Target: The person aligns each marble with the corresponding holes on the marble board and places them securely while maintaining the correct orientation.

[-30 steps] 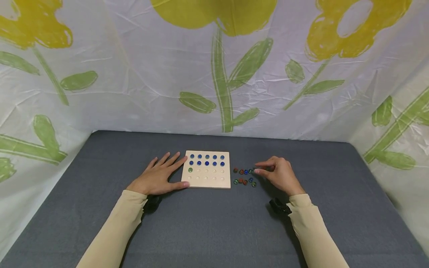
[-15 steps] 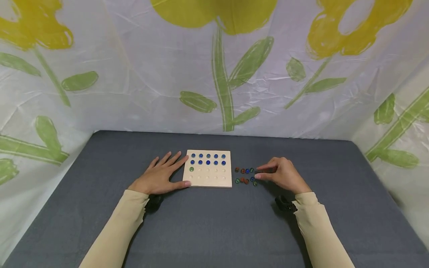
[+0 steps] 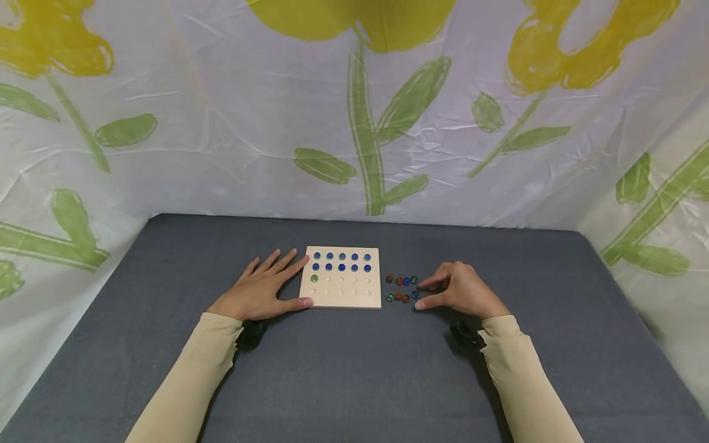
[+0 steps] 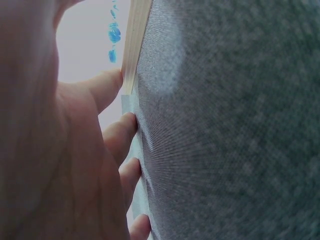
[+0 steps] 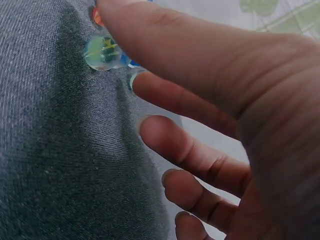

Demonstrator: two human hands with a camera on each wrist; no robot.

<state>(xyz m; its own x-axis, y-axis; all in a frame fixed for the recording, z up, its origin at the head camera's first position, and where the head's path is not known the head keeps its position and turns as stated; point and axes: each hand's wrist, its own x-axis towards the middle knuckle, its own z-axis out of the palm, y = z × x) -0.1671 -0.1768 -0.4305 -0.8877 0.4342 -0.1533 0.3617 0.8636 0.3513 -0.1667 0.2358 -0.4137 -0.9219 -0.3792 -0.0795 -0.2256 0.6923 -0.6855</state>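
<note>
A pale wooden board (image 3: 348,296) holds two rows of blue marbles and, in the third row, one green marble (image 3: 314,279); its other hollows hold none. My left hand (image 3: 260,289) lies spread at the board's left side, index fingertip and thumb against its edge. Right of the board, several loose marbles (image 3: 406,280) lie in two rough rows, red, blue and green. My right hand (image 3: 465,289) is at their right end, thumb and index finger held apart. In the right wrist view, a clear marble with green and yellow swirls (image 5: 102,52) sits right beside the thumb.
Dark grey cloth (image 3: 354,375) covers the table. Behind it and at both sides hangs a pale sheet (image 3: 244,123) printed with yellow flowers. A black wrist device (image 3: 466,335) sits under the right wrist.
My right thumb has come down toward the near row, and the gap to the index finger has widened. The nearest right-hand marble is now hidden in the head view. The left hand stays put.
</note>
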